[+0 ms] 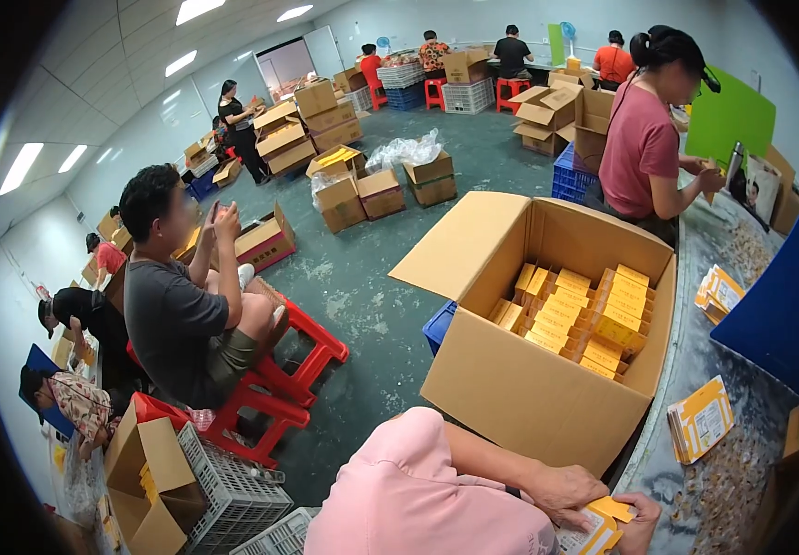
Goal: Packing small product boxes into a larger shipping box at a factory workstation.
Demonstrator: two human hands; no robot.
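Note:
At the lower right, by the table's edge, both hands are on a small yellow and white carton [600, 529] with a raised yellow flap. My left hand [561, 490] reaches in from a pink sleeve, its fingers closed over the carton's left part. My right hand [640, 525] grips the carton's right side, thumb and fingers round it. The lower part of the carton is cut off by the picture's edge. A stack of flat yellow and white cartons [700, 421] lies on the table [672, 481] just beyond my right hand.
A large open cardboard box [538, 407] with rows of yellow cartons [561, 310] stands ahead. Another flat stack [720, 291] lies farther along the table, by a blue panel [783, 296]. A seated person [177, 287], red stools [260, 407] and grey crates [233, 490] are left.

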